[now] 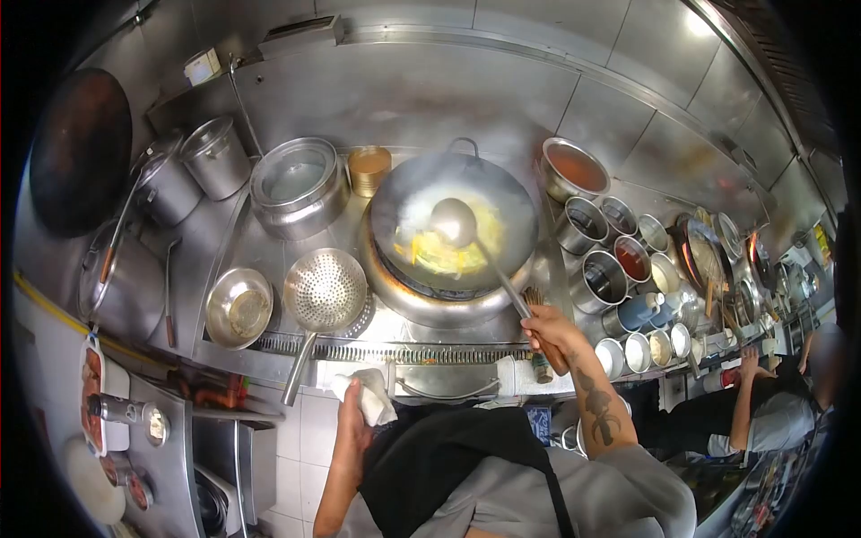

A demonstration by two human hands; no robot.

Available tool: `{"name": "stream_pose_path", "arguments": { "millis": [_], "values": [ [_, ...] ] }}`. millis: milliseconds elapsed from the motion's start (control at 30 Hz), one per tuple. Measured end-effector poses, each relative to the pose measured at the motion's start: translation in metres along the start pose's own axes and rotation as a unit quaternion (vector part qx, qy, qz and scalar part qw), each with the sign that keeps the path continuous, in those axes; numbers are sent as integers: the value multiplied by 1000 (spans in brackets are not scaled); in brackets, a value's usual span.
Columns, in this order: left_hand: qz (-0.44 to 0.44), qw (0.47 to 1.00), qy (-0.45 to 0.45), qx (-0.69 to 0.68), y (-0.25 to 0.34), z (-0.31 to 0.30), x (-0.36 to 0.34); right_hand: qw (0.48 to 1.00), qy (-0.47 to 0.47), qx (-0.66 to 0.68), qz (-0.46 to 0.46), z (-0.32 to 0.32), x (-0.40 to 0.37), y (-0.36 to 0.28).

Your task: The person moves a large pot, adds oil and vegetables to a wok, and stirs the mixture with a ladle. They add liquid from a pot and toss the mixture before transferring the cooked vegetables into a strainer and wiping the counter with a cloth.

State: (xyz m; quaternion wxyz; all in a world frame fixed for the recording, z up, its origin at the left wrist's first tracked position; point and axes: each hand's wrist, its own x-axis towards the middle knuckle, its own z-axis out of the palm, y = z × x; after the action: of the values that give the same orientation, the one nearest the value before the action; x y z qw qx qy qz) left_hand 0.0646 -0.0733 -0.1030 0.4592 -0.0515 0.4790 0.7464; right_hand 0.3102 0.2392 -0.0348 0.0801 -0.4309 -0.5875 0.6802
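My right hand (552,330) is closed round the handle of a long metal ladle (454,222). The ladle's bowl is down in a steaming dark wok (508,193), over pale and yellow food (448,255). At the counter's front edge, my left hand (355,414) is wrapped round a folded white cloth (372,399). Above the cloth lies a perforated metal strainer (325,290), its handle pointing toward me. A metal bowl (239,308) stands left of the strainer.
Lidded pots (215,157) stand at the left, and a large pot (300,188) is nearer the wok. Sauce containers (632,258) and small white-filled bowls (637,351) line the right. Another person (776,412) is at the far right. A metal shelf (161,466) is at lower left.
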Motion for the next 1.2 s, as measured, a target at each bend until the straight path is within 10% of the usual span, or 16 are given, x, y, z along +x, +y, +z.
{"name": "stream_pose_path", "arguments": {
  "millis": [133, 333, 467, 600, 767, 1100, 1200],
  "values": [
    [-8, 1000, 7, -3, -1, 1, 2, 952, 138, -211, -174, 28, 51, 46],
    [-20, 999, -25, 3, 7, 6, -1, 970, -17, 229, 75, 29, -16, -5],
    [-12, 1000, 11, -6, 3, -3, 0, 988, 54, -145, -26, -1, -4, 22],
    [-21, 1000, 11, -11, 1, -7, 2, 838, 244, -444, -203, 37, 37, 63],
    [9, 1000, -8, 10, 2, -10, -1, 997, 31, -34, -59, 30, -4, 13],
    [24, 999, -23, 39, 2, -13, -12, 937, 256, -187, -149, 28, 31, 44],
    [-1, 999, -35, -3, 3, -5, -11, 993, 100, 43, -35, 41, 24, 34]
  ]
}}
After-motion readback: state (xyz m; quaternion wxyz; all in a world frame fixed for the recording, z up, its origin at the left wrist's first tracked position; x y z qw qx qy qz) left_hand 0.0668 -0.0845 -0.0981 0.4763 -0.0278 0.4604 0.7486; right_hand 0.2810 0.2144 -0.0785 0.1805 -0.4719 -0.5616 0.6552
